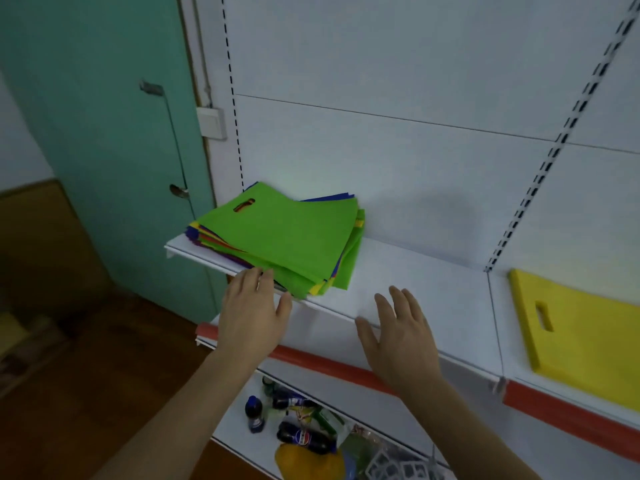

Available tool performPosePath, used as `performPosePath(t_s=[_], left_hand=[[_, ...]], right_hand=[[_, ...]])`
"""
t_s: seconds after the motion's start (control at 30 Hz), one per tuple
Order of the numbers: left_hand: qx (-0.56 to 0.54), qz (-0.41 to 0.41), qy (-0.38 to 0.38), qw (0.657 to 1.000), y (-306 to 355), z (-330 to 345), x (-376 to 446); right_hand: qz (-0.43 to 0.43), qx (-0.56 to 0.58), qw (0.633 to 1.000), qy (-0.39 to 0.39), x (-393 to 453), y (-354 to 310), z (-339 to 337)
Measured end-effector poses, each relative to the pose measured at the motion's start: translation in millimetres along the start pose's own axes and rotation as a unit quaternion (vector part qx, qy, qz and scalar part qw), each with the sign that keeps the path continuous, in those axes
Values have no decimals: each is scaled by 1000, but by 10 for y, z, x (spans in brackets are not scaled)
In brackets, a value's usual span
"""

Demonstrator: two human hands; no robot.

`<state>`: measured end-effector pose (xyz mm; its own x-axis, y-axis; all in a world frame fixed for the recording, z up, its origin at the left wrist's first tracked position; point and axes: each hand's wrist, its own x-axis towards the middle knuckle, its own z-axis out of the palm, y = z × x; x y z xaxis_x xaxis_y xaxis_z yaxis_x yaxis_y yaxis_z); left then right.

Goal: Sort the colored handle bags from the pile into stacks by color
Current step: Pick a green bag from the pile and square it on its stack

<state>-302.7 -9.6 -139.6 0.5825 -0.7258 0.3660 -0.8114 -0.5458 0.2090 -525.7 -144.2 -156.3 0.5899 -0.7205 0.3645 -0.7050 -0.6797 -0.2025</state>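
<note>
A white shelf (415, 282) carries everything that matters here, fixed to a pale slotted back panel with a green door (104, 133) to its left. Toward the shelf's left end, reaching its front edge, lies the pile of handle bags (280, 237): a green bag with a cut-out handle is on top, and blue, purple, red and yellow edges fan out beneath it, so many colours remain mixed together. On the next shelf section to the right, near its front edge and well apart from the pile, sits a yellow stack (585, 334), the only sorted colour in view; I cannot tell how many bags it holds. By that showing the sorting looks barely begun, with one colour started and green, blue, purple and red each needing a place on the bare stretch between. The left hand (251, 313) has its fingers straight and apart, fingertips at or touching the pile's front corner. The right hand (398, 337) hovers flat and spread over the shelf's front edge, holding nothing. Below, a lower shelf holds drink bottles (301, 434) and packets.
</note>
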Motion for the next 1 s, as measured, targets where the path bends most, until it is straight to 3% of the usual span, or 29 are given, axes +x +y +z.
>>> performPosePath(t_s=[0.47, 0.63, 0.77, 0.83, 1.0], left_hand=[[72, -14, 9, 997, -898, 85, 1369], [80, 3, 12, 997, -1123, 224, 1673], [102, 2, -25, 995, -1299, 357, 1873], [106, 8, -47, 993, -1307, 391, 1880], [102, 85, -16, 991, -1251, 407, 1802]], right_hand=[[-26, 24, 999, 5, 1438, -680, 589], [4, -7, 1000, -4, 1650, -863, 664], [37, -71, 995, -55, 1705, -956, 723], [59, -78, 994, -46, 1673, -994, 789], [103, -90, 990, -22, 1637, -1082, 925]])
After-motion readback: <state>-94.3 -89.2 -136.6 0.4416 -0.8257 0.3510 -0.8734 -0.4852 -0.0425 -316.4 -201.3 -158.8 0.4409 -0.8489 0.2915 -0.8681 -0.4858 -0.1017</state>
